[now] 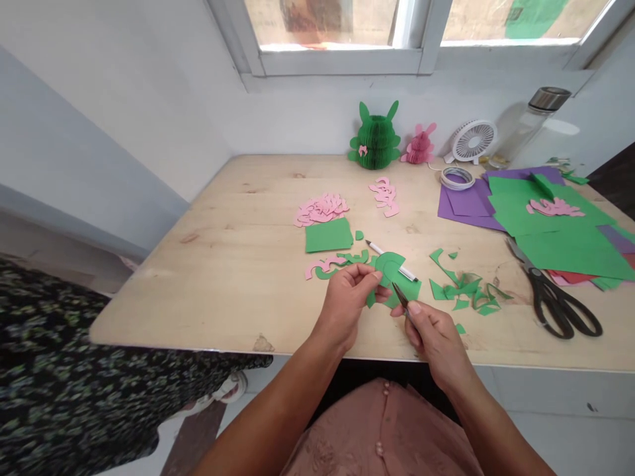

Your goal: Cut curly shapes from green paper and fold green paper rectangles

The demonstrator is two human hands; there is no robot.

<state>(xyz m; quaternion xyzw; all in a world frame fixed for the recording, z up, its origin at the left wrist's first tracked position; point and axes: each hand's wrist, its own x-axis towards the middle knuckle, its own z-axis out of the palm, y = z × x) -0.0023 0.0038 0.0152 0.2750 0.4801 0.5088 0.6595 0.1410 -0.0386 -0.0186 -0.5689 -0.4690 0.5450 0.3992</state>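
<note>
On the desk (213,264), a pile of pink paper cutouts (322,209) is heaped just beyond a stack of green paper rectangles (328,236). Nearer the front edge, a curved green paper piece (390,262) is pinched between the thumb and fingers of the left hand (348,299). Small scissors (400,296) are gripped by the right hand (437,332), their tips pointed toward the piece. Farther right, green paper scraps (466,288) are scattered, and black-handled scissors (536,275) are laid beside green paper sheets (563,244).

Held paper (391,260) matt; tabletop (223,264) wood; held scissors (399,295) seemingly metal.
</note>
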